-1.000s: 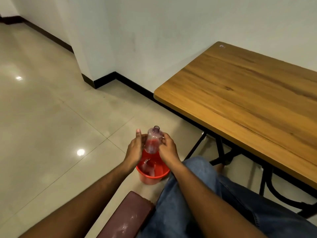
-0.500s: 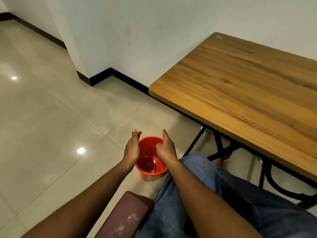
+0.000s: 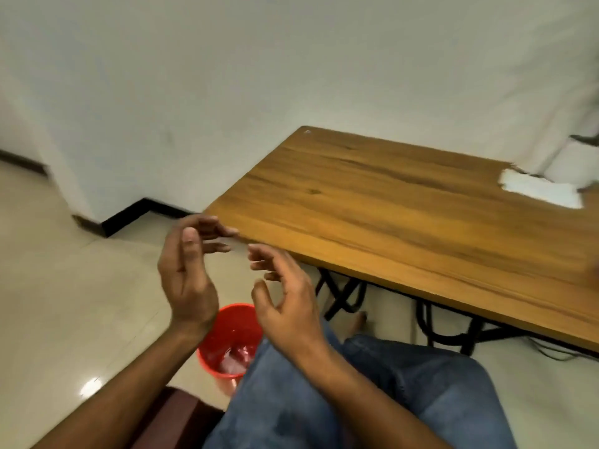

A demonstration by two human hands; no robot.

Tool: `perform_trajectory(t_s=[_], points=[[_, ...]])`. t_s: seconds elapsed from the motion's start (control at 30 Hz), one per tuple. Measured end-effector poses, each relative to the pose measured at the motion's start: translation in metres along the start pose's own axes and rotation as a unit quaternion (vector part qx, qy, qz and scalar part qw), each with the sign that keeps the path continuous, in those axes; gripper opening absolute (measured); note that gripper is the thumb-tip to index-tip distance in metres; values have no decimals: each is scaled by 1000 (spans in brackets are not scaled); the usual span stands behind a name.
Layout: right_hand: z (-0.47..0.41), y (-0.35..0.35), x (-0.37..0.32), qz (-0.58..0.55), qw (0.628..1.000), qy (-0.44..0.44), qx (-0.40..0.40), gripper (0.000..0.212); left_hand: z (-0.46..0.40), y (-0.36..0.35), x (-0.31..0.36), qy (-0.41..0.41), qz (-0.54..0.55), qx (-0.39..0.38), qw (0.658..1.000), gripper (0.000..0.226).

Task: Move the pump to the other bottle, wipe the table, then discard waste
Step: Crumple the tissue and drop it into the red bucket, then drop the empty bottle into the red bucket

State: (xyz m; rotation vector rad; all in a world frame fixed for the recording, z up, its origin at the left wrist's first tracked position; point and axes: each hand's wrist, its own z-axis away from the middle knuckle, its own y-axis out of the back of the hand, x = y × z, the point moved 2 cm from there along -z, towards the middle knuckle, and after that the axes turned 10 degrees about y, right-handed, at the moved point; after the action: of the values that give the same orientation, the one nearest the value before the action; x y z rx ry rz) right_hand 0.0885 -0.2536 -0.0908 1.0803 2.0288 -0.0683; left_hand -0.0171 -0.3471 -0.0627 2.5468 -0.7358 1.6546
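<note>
The left hand (image 3: pixel 188 280) is hovering in the air, fingers loosely curled and spread, holding nothing. Below it, a red bin (image 3: pixel 223 338) is sitting on the floor with the clear bottle (image 3: pixel 235 359) inside. The right hand (image 3: pixel 285 303) is hovering likewise, spread and empty, beside the wooden table (image 3: pixel 389 215).

Dim, warm, even indoor light is filling the scene; the source itself is lying out of frame. A small bright glare spot is showing on the glossy floor (image 3: pixel 91 386) at lower left. Motion blur is smearing the whole frame, strongest on the fingers of the left hand (image 3: pixel 188 270) and right hand (image 3: pixel 285 299). The white paper (image 3: pixel 541 191) at the far right is looking soft and streaked. Wide-angle distortion is stretching the edges. The table (image 3: pixel 405 215) is casting deep shadow beneath itself.
</note>
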Motion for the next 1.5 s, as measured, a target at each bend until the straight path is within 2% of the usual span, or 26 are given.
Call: perform_trajectory(t_s=[0.13, 0.3, 0.4, 0.5, 0.57, 0.6, 0.67, 0.73, 0.8, 0.87, 1.0, 1.13, 1.23, 1.33, 1.5], points=[[-18, 96, -22, 14, 989, 65, 132, 46, -5, -66, 36, 9, 40, -76, 996, 33], [-36, 240, -12, 92, 944, 25, 316, 43, 6, -194, 42, 100, 36, -226, 968, 31], [-39, 317, -10, 128, 878, 16, 461, 41, 31, -273, 41, 160, 37, -315, 935, 29], [-31, 380, -18, 228, 776, 58, 585, 43, 62, -345, 39, 206, 31, -400, 893, 29], [-17, 411, -14, 262, 720, 48, 641, 42, 82, -388, 34, 235, 11, -458, 857, 40], [-10, 421, -7, 258, 712, 16, 652, 40, 92, -408, 32, 249, -6, -488, 837, 52], [5, 437, 16, 245, 739, -97, 620, 35, 110, -446, 31, 268, -37, -529, 804, 71], [17, 442, 41, 217, 777, -209, 553, 35, 124, -473, 28, 284, -52, -549, 785, 78], [22, 439, 53, 204, 802, -257, 499, 44, 132, -488, 22, 307, -46, -558, 770, 80], [22, 435, 58, 215, 816, -267, 465, 47, 136, -493, 20, 322, -34, -559, 763, 79], [-8, 423, 74, 197, 853, -247, 416, 39, 101, -476, 14, 294, -76, -508, 806, 81], [-71, 396, 101, 147, 892, -233, 358, 47, 37, -446, 1, 245, -87, -437, 861, 79], [-117, 358, 121, 103, 922, -226, 295, 48, -17, -417, -14, 243, -95, -379, 888, 79], [-139, 321, 139, 62, 936, -221, 267, 49, -50, -389, -29, 248, -113, -350, 896, 71], [-141, 289, 157, 99, 929, -240, 263, 50, -59, -367, -46, 281, -113, -339, 890, 94]])
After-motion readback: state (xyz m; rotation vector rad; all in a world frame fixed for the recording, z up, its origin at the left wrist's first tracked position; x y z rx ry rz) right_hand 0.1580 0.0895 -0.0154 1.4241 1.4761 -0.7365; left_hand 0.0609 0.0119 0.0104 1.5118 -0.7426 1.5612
